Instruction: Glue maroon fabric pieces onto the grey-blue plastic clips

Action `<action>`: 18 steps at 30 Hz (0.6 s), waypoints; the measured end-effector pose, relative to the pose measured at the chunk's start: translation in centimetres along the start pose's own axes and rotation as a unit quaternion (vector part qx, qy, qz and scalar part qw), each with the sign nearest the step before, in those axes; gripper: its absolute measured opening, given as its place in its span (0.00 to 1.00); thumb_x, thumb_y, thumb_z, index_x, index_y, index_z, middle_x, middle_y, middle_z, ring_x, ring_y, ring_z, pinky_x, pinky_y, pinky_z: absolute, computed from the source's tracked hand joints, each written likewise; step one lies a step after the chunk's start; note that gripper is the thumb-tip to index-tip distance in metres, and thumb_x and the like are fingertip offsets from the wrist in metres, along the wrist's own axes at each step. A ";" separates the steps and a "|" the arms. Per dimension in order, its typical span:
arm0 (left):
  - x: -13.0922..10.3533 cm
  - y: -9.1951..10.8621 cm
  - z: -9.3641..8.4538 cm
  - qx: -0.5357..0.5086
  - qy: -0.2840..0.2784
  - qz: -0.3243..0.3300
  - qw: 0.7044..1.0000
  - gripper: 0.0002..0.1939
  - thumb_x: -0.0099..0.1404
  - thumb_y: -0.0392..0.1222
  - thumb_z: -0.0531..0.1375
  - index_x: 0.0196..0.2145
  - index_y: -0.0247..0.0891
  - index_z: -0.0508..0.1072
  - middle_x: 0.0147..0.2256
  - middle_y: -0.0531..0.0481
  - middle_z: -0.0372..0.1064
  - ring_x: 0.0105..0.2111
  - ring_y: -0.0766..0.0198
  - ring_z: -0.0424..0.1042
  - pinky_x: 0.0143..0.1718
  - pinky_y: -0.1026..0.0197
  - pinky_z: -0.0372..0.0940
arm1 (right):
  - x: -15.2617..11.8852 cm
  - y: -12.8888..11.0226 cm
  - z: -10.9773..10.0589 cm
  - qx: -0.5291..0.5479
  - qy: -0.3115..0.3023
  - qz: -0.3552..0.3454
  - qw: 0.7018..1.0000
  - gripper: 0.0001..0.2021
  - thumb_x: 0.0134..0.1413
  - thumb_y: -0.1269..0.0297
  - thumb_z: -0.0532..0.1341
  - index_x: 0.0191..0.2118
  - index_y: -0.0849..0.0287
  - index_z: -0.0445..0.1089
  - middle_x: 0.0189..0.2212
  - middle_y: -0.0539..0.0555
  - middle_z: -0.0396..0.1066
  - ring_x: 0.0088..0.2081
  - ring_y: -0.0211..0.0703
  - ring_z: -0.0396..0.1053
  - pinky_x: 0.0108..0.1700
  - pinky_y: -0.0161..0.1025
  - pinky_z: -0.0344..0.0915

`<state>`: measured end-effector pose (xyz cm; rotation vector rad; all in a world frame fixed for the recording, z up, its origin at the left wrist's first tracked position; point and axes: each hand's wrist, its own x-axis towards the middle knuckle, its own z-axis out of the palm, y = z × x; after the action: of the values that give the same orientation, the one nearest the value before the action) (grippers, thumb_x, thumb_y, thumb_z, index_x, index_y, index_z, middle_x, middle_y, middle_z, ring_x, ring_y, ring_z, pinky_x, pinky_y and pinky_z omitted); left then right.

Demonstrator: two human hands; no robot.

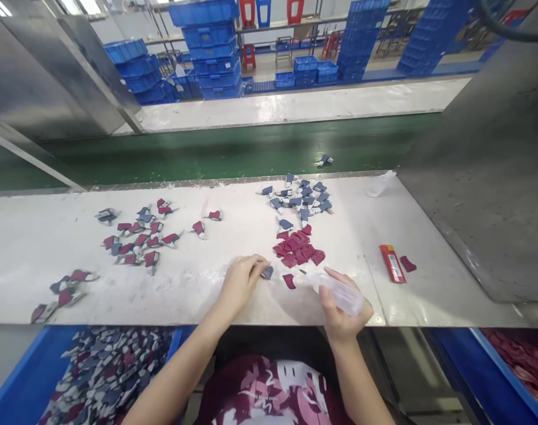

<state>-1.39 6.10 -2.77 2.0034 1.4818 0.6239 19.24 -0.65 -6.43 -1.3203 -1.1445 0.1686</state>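
Observation:
My left hand (243, 277) rests low on the white worktop, its fingers closed on a small blue-and-grey plastic part (267, 272). In my right hand (346, 307) is a clear squeeze bottle (340, 293) with a thin dark tip, tilted toward the left. One loose maroon piece (289, 281) lies between the hands, close to the bottle's tip. Just beyond it is a pile of maroon pieces (299, 248). Behind that pile sits a group of blue-and-grey parts (302, 198). Further left, parts with maroon faces (140, 239) are scattered among a few blue ones.
A red lighter-shaped packet (392, 264) and a maroon piece (408, 264) lie at right, before a metal panel (485, 165). Behind the worktop runs a green conveyor belt (207, 150). A blue bin (21, 378) of parts is below left; another bin (508, 378) holds maroon pieces.

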 end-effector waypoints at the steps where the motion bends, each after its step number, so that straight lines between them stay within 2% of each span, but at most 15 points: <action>1: -0.5 -0.1 0.2 -0.016 -0.002 0.002 1.000 0.08 0.68 0.45 0.59 0.40 0.44 0.77 0.35 0.50 0.78 0.37 0.56 0.74 0.41 0.58 0.65 | 0.0 -0.4 0.4 0.007 -0.010 0.012 1.000 0.14 0.53 0.57 0.67 0.41 0.62 0.77 0.31 0.58 0.78 0.31 0.50 0.77 0.30 0.42 0.74; 4: -1.5 -0.9 0.7 -0.068 0.007 -0.001 0.998 0.13 0.63 0.42 0.65 0.46 0.44 0.78 0.39 0.48 0.79 0.41 0.55 0.74 0.46 0.55 0.66 | -0.1 -1.4 1.6 0.021 -0.038 0.026 0.999 0.12 0.53 0.60 0.67 0.40 0.62 0.77 0.31 0.58 0.78 0.29 0.48 0.77 0.29 0.41 0.74; 10: -2.3 -2.0 2.2 -0.087 0.077 -0.003 0.993 0.09 0.64 0.37 0.63 0.42 0.43 0.79 0.37 0.47 0.78 0.38 0.56 0.73 0.42 0.54 0.68 | -0.3 -1.6 3.0 -0.006 -0.064 -0.010 0.998 0.09 0.53 0.63 0.68 0.39 0.61 0.77 0.32 0.57 0.79 0.30 0.47 0.78 0.32 0.42 0.76; 18: -2.1 -2.1 2.4 -0.076 0.080 0.016 0.994 0.09 0.64 0.37 0.63 0.42 0.44 0.79 0.36 0.48 0.78 0.37 0.56 0.72 0.41 0.53 0.67 | 0.0 -1.5 3.5 -0.037 -0.090 -0.013 0.995 0.10 0.54 0.61 0.67 0.40 0.61 0.78 0.33 0.58 0.80 0.31 0.48 0.79 0.34 0.42 0.77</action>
<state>-1.84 4.17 -6.04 1.9009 1.4480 0.9008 15.96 1.22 -5.82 -1.3760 -1.3295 0.2327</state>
